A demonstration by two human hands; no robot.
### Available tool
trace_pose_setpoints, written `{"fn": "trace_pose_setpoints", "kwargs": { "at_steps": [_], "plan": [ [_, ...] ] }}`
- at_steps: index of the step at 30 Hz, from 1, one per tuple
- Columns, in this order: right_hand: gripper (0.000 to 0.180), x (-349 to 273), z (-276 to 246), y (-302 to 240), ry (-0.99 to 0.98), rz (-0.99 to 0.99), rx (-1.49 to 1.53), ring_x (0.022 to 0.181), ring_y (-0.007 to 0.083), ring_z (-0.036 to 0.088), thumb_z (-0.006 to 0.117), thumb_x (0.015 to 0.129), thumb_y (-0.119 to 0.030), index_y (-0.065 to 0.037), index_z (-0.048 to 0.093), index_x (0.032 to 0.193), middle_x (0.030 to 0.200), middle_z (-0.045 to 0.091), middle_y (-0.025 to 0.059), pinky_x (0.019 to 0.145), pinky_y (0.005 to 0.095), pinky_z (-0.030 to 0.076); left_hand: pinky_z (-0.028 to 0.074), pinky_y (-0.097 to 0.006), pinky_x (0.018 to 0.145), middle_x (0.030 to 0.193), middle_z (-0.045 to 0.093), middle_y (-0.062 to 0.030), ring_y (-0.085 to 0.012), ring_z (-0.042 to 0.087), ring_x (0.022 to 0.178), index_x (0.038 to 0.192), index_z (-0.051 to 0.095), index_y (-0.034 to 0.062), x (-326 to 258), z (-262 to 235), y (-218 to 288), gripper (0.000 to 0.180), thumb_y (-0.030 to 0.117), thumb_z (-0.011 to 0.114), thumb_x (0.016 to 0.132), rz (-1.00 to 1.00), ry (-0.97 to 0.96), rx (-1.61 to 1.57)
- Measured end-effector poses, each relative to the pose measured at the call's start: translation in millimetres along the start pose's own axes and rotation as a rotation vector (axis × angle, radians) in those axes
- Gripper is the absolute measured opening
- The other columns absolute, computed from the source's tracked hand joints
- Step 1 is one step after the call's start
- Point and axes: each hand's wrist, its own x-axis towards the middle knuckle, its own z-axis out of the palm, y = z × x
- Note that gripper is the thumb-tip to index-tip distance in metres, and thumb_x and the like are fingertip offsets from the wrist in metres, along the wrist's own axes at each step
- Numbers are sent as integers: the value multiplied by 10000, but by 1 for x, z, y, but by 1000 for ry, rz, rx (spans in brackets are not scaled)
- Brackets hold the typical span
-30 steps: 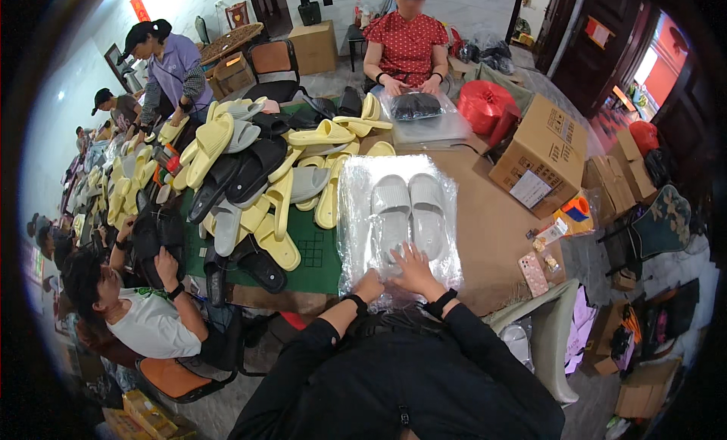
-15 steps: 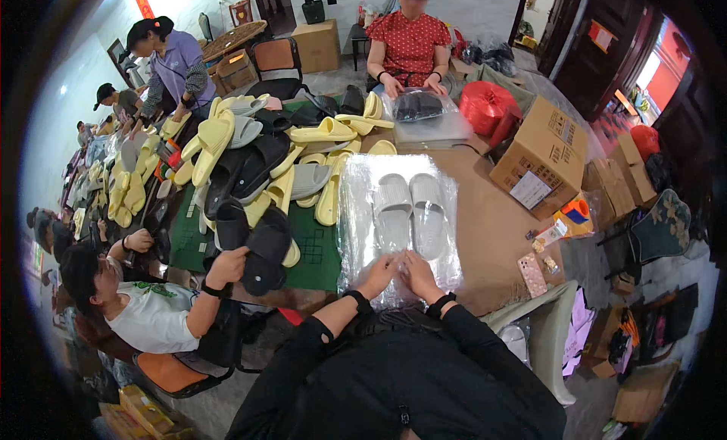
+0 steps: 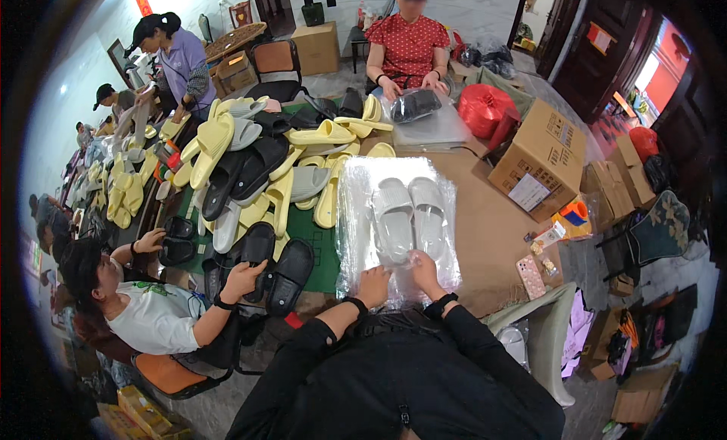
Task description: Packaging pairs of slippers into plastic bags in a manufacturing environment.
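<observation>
Grey slippers (image 3: 410, 216) lie paired atop the clear plastic bags (image 3: 356, 205) on the table (image 3: 492, 228) in the head view, apparently not yet bagged, while left hand (image 3: 373, 283) and right hand (image 3: 424, 272) pinch the plastic at their heels.

Both hands, left (image 3: 372, 284) and right (image 3: 424, 271), close together, forearms reaching forward, black-sleeved.

Clear plastic bag (image 3: 356, 213) holding grey slippers lying mid-table; brown cardboard box (image 3: 539, 156) with white label (image 3: 528, 191) sitting right of it; red plastic bag (image 3: 485, 108) behind; red sign (image 3: 143, 2) hanging on far wall.
</observation>
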Motion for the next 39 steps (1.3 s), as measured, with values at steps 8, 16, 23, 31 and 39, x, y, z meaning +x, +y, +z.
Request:
{"fn": "trace_pose_setpoints", "kwargs": {
  "at_steps": [8,16,23,31,39],
  "plan": [
    [112,43,-46,-13,382,121,351,772,114,539,484,895,-145,-53,547,887,881,590,54,673,261,441,273,-472,970,1271,394,-167,-301,390,1171,1296,385,52,-2,-7,3,556,142,528,767,-5,-185,83],
    [142,101,-140,-40,807,-36,449,763,133,511,466,903,-117,1,538,873,875,565,59,697,269,409,193,-534,1022,1339,337,-160,-290,327,1243,1339,316,73,-3,-1,-1,610,146,523,769,8,-228,159],
    [192,83,-150,-43,782,16,-125,793,267,553,468,885,-107,37,555,979,880,594,164,726,324,418,239,-544,981,1234,423,-131,-271,388,1174,1277,408,71,-8,10,-9,554,124,538,740,47,-71,137],
    [266,28,-144,36,589,213,-564,922,365,534,500,749,-16,31,551,1006,955,572,210,807,414,419,240,-554,973,1218,429,-124,-267,392,1163,1273,411,75,-5,11,-7,542,137,527,747,85,-36,135],
    [376,15,-63,-13,338,-167,-545,1049,347,456,528,689,-18,-29,519,1065,1098,507,184,902,436,358,220,-554,989,1296,366,-135,-290,336,1218,1330,325,100,-4,6,-10,613,180,563,771,34,-149,122]
  ]
}}
